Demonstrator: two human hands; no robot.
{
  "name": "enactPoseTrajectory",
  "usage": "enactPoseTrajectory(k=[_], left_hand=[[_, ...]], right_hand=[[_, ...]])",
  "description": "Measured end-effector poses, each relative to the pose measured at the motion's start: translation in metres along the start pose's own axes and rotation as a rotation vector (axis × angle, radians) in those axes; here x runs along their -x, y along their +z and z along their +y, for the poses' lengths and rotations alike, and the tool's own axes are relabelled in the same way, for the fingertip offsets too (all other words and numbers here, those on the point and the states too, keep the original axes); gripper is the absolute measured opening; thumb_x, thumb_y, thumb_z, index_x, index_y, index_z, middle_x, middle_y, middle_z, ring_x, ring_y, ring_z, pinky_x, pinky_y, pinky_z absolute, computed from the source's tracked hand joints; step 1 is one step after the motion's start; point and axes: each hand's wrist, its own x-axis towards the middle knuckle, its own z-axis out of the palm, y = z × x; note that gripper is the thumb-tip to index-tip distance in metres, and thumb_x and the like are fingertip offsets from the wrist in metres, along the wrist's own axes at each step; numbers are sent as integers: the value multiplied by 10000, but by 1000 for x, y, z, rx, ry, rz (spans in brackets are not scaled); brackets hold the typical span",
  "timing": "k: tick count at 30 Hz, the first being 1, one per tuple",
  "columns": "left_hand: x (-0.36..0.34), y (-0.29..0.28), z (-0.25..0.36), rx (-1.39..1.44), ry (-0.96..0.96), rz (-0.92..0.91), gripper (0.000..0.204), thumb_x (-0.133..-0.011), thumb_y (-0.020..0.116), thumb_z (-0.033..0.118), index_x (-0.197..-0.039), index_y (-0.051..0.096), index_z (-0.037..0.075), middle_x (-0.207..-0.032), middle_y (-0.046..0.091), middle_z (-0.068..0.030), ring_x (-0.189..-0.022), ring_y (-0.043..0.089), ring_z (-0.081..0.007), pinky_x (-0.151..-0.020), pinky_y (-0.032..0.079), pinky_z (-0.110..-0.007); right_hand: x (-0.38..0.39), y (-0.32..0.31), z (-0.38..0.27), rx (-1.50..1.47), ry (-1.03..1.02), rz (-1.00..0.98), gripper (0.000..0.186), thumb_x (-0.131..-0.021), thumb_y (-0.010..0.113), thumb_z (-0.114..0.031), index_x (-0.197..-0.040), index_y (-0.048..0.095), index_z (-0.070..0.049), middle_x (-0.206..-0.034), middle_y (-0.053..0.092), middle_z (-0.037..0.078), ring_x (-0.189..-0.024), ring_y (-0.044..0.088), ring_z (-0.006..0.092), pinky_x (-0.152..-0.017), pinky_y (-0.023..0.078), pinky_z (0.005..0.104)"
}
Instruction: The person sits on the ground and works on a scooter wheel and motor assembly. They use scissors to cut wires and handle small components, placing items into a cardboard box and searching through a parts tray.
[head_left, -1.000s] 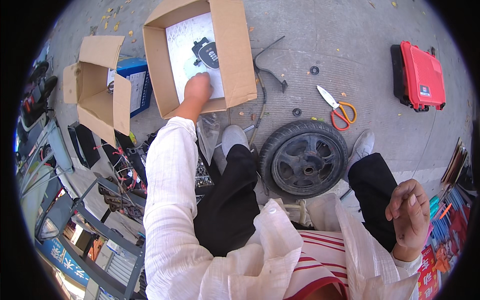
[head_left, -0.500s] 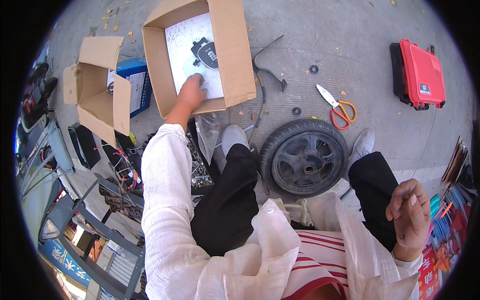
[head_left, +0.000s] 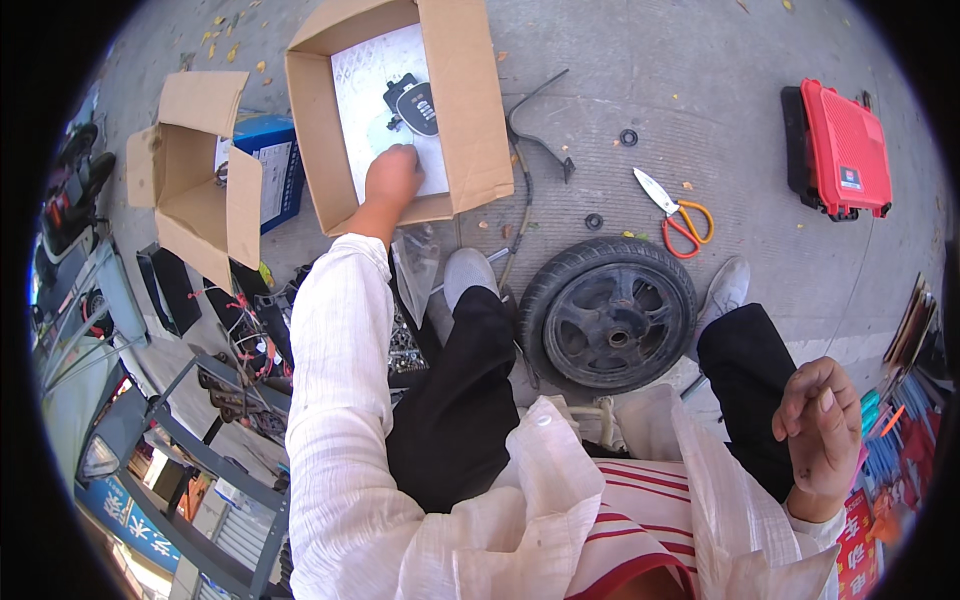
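Note:
My left hand [head_left: 393,180] reaches into a large cardboard box [head_left: 470,110], fingers curled down over a white sheet [head_left: 360,90]; its fingertips are hidden. Just beyond them are a pale, translucent piece [head_left: 385,138] and a black device [head_left: 415,110] with a small panel on top. Low on the right, my right hand [head_left: 815,420] is loosely closed above my black-trousered leg, with nothing visible in it. A black wheel with a tyre [head_left: 605,315] lies between my feet. Scissors [head_left: 685,228] with orange and yellow handles and small black rings [head_left: 628,138] lie beyond it.
Upper right sits a red hard case [head_left: 845,150]. A bent cable [head_left: 545,150] runs beside the large box. An open carton [head_left: 185,185], a blue box [head_left: 282,175], tangled wires and parts [head_left: 250,340] and a metal frame [head_left: 230,470] fill the left. Colourful bundles [head_left: 900,440] are at right.
My left hand shifted slightly toward me and left half a second ago, and is now back a little farther up and right in the box. My right hand has stayed put.

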Motion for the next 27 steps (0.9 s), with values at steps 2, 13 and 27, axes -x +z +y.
enactPoseTrajectory(k=[2, 13, 27], left_hand=[[-1, 2, 2, -46, 5, 8, 171, -759, 604, 160, -861, 650, 31, -905, 637, -175, -848, 615, -351, -774, 498, -436], [46, -38, -47, 825, -235, 438, 345, -883, 626, 254, -1044, 630, -52, -940, 676, -121, -796, 631, -167, -739, 499, -301], [259, 13, 68, 634, -510, 454, 580, -840, 674, 417, -1147, 525, -53, -919, 639, -115, -746, 618, -209, -713, 498, -330]], right_hand=[[0, -1, 1, 2, -9, -2, 367, -930, 570, -316, -964, 535, 48, -713, 514, 48, -577, 460, 76, -531, 441, 205], [25, -5, 7, -25, -44, -19, 360, -918, 581, -304, -959, 537, 51, -719, 521, 54, -580, 466, 78, -532, 444, 211], [120, -18, 34, 5, -274, -180, 365, -914, 585, -295, -990, 556, 61, -736, 529, 43, -634, 475, 85, -582, 414, 214]])
